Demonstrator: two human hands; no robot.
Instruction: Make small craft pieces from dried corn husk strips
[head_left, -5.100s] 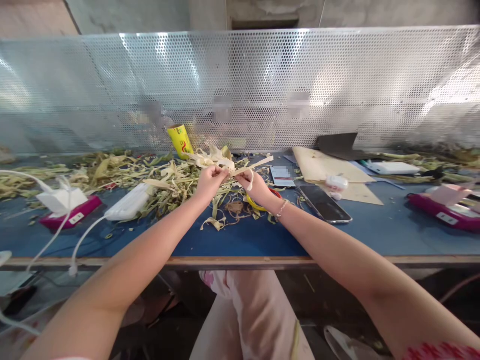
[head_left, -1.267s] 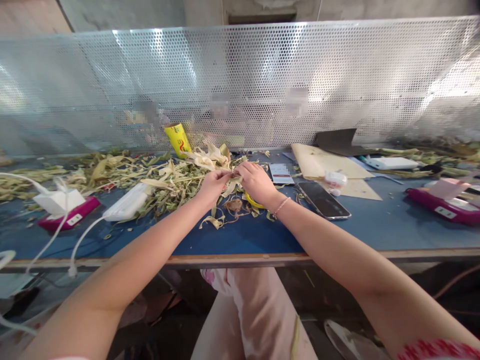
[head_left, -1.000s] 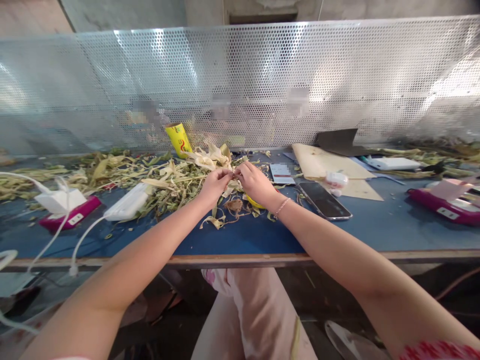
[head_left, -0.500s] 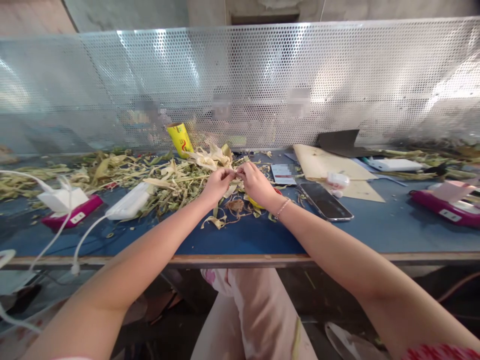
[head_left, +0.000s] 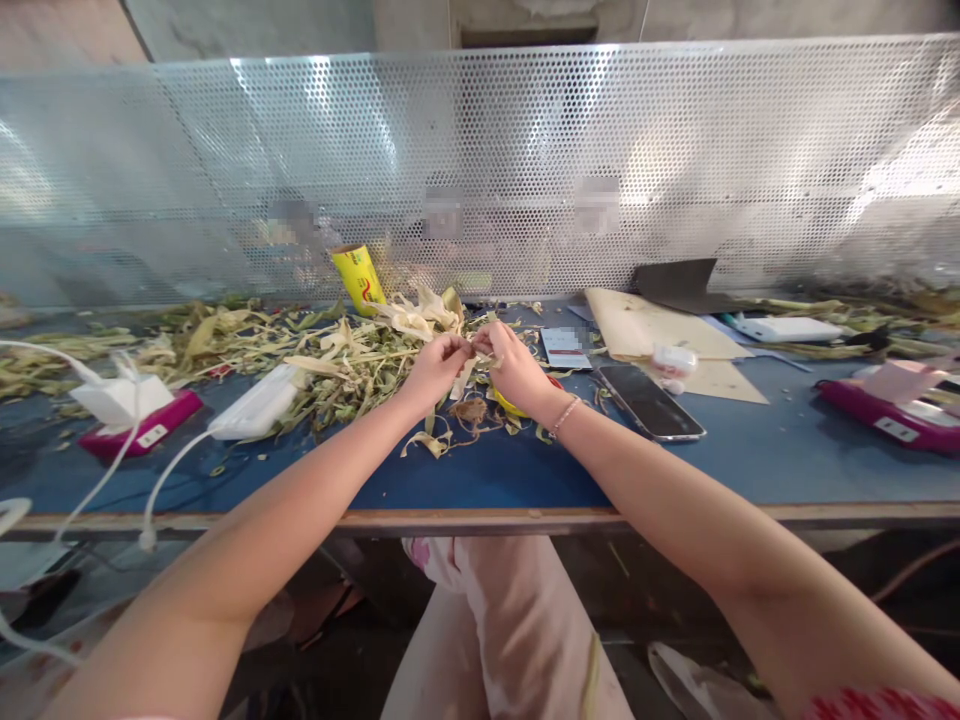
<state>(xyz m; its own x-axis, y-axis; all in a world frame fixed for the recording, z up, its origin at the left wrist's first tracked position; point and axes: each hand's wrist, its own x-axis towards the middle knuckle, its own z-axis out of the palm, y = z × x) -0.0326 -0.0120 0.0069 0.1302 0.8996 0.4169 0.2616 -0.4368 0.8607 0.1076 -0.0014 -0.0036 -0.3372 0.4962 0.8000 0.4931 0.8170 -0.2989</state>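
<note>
My left hand [head_left: 436, 370] and my right hand [head_left: 513, 368] meet above the blue table, thumbs and fingers pinched together. What sits between the fingertips is too small to make out. A pale strip of dried leaf [head_left: 463, 380] shows just below them. Left of my hands lies a heap of dried leaves and stems [head_left: 349, 365], with broad cream husks [head_left: 420, 315] on top. Under my right hand, a yellow round object [head_left: 508, 404] is partly hidden. A brown fibrous clump [head_left: 470, 410] and a curled dry leaf [head_left: 433, 443] lie nearer to me.
A yellow tube [head_left: 358, 280] leans behind the heap. On the left are a white power bank [head_left: 256, 403] and a purple power strip [head_left: 142, 425]. Rightward lie a card [head_left: 564, 346], a phone [head_left: 651, 402], brown paper [head_left: 660, 325] and another purple strip [head_left: 892, 415]. A perforated metal screen [head_left: 517, 130] stands behind.
My fingers have shifted slightly at the pinch, and the pale strip beneath them shows a little more. The things on the table stay where they were.
</note>
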